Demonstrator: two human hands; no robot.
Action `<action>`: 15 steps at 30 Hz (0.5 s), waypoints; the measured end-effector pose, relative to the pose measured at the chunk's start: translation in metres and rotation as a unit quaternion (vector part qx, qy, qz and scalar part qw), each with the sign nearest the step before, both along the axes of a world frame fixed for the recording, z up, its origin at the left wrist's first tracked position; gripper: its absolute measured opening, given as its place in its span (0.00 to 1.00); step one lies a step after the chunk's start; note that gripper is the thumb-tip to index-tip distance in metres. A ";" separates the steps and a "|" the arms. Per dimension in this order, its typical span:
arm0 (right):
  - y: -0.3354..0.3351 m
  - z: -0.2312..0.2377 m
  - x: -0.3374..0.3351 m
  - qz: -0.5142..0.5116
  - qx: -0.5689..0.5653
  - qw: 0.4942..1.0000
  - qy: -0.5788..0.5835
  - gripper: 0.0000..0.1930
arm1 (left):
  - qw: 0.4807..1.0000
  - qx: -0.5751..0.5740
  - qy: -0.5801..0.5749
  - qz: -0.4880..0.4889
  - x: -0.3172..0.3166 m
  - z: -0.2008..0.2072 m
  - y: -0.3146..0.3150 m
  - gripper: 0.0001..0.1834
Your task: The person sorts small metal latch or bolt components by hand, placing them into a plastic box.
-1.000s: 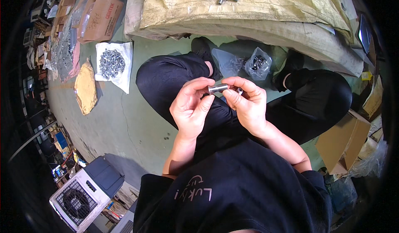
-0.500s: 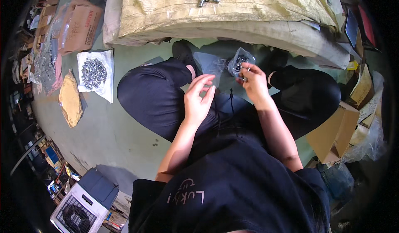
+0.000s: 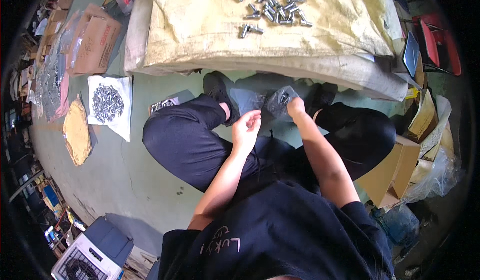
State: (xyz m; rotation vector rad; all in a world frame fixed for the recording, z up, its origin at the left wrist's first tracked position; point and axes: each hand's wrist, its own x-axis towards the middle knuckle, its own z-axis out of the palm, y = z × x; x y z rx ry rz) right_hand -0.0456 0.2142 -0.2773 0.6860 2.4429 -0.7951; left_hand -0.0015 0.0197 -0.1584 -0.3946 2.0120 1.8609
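My right hand [image 3: 296, 108] reaches into the mouth of a clear plastic bag [image 3: 276, 103] of small dark metal parts [image 3: 285, 98], between my feet. Its fingertips are hidden by the bag and the hand itself. My left hand [image 3: 246, 131] hovers in front of a second clear bag [image 3: 244, 100], which lies flatter. The left fingers are bent loosely, thumb a little apart, and nothing shows in them. Beyond, several shiny metal bolts or pins [image 3: 270, 10] lie loose on a low surface covered with yellowish woven sheeting [image 3: 200, 35].
To the left, a white sack [image 3: 120, 122] bears a heap of small metal parts [image 3: 107, 103], beside a tan paper-like packet [image 3: 77, 132]. Another tray of parts [image 3: 164, 104] shows by my left knee. Cardboard boxes stand left [image 3: 92, 42] and right [image 3: 392, 172]; an air cooler [image 3: 92, 255] sits lower left.
My right hand has gone from above the bag, with a small metal part in its fingers, into the bag's mouth. My left fingers have drawn closer together. The view has tilted up.
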 end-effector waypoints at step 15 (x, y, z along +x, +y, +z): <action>0.000 0.201 -0.007 0.356 -0.090 0.919 0.144 0.18 | 0.809 -0.429 0.350 -0.195 -0.230 0.074 0.045 0.51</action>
